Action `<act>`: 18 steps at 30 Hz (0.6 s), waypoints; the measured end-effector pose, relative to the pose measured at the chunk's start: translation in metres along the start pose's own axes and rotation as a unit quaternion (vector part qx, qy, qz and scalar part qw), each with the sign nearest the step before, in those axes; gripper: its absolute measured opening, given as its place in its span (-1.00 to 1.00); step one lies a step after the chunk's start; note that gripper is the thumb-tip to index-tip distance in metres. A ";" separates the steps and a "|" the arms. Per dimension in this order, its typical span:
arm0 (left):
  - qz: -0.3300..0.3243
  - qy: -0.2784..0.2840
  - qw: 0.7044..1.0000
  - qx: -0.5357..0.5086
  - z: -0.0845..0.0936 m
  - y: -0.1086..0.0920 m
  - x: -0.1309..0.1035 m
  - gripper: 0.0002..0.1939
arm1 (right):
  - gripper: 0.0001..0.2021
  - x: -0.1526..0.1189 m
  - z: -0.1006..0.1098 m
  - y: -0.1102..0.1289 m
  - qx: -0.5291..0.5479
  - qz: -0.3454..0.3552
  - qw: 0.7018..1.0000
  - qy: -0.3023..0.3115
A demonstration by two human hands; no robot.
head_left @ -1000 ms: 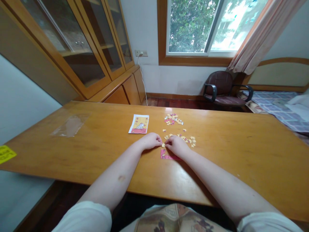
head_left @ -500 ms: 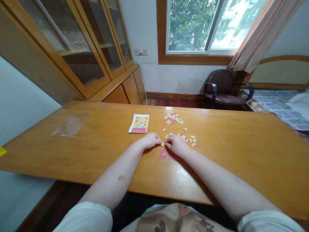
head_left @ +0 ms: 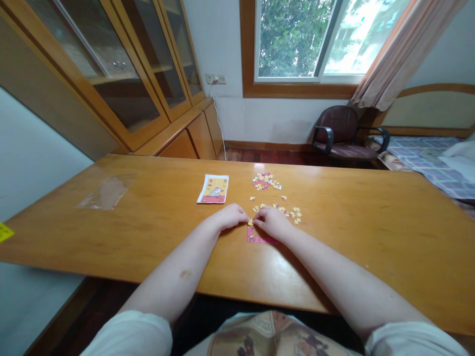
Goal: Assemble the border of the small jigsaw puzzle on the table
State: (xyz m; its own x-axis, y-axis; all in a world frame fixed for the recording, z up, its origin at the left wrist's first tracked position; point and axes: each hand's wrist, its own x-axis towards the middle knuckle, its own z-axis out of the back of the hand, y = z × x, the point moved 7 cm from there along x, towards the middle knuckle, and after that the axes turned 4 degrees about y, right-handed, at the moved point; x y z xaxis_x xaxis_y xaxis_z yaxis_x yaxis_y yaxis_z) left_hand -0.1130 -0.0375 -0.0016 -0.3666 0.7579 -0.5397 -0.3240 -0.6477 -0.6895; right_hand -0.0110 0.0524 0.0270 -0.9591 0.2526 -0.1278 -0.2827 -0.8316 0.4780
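Observation:
A small yellow puzzle piece [head_left: 250,223] lies at the upper left corner of a pink joined strip of puzzle [head_left: 256,237]. My left hand [head_left: 233,216] pinches at its left side, fingers closed. From the right, my right hand [head_left: 272,221] has its thumb and fingertips closed on the same piece; this hand covers part of the strip. Just beyond, loose yellow pieces [head_left: 297,215] spread out, some behind the right hand. Two single pieces lie farther up, below a mixed pile of pieces [head_left: 262,180].
A picture card [head_left: 214,189] with a white cat-like figure lies left of the pieces. Farther left is a clear plastic bag [head_left: 107,192] on the wooden table [head_left: 156,222]. A glass-door cabinet [head_left: 148,74] borders the far left, and an armchair [head_left: 339,131] stands beyond the table.
Both hands stay almost still at the yellow puzzle piece. The view shifts very slightly; nothing else visibly moves.

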 end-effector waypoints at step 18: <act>0.000 0.005 1.000 0.008 0.000 -0.006 -0.005 -0.80 | -0.39 -0.059 -0.015 0.060 -0.222 0.000 0.958 0.180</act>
State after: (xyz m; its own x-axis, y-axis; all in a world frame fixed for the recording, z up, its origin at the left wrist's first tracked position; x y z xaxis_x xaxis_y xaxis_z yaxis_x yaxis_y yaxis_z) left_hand -0.1088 -0.0377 0.0052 -0.3583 0.7590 -0.5437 -0.3390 -0.6483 -0.6817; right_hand 0.0289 -0.0199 0.0498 -0.8795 0.1315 -0.4573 -0.1841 -0.9803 0.0721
